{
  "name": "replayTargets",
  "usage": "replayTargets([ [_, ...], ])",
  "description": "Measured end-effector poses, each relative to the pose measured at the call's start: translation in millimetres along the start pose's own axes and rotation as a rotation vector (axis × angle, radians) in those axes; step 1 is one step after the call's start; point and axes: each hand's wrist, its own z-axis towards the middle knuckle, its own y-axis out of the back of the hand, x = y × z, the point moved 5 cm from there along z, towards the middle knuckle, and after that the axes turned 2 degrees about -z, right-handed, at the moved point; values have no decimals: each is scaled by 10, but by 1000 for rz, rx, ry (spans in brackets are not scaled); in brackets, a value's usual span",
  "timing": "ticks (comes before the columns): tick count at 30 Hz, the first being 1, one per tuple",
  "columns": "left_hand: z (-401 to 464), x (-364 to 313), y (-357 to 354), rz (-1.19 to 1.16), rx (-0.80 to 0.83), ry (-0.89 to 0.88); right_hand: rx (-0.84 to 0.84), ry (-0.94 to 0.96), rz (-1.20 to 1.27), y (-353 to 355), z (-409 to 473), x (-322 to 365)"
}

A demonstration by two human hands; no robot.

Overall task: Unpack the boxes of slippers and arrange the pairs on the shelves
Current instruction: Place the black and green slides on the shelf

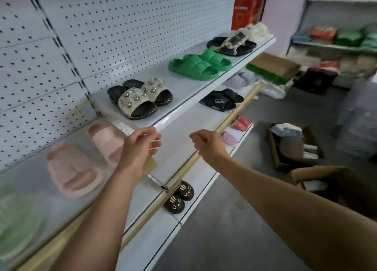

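Grey floor (234,219) under white shelves (183,95) (pegboard-backed)

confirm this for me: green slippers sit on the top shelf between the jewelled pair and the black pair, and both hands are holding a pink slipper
Not quite. In the head view the left hand and right hand hold nothing; the pink slippers lie on the shelf below. The green slippers do sit between the jewelled pair and black pair.

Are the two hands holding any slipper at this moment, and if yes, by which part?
Nothing is held. The left hand and the right hand hover with loosely curled fingers before the shelf; the pink slippers lie untouched beside the left hand.
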Motion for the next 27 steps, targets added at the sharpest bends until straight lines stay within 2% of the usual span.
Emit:
replayTargets([
  [3, 68, 121, -814, -126, 94, 111, -116, -39, 34, 673, 142, -337],
  [7, 159, 293, -1761, -240, 143, 260, -284, -90, 86, 1580, 235, -777],
  [14, 354, 520, -3045, -269, 294, 414, -482, -238, 159, 2625, 425, -1508],
  [17, 547, 656, -3541, -222, 353, 464, -515, -278, 164, 2874, 576, -1781],
  [22, 1022, 899, -4601, 31, 582, 454, -637, -372, 176, 3523, 909, -2195],
  [27, 1383, 1128, -5761, 59, 670, 545, -743, -493, 154, 4358, 1073, -2674],
])
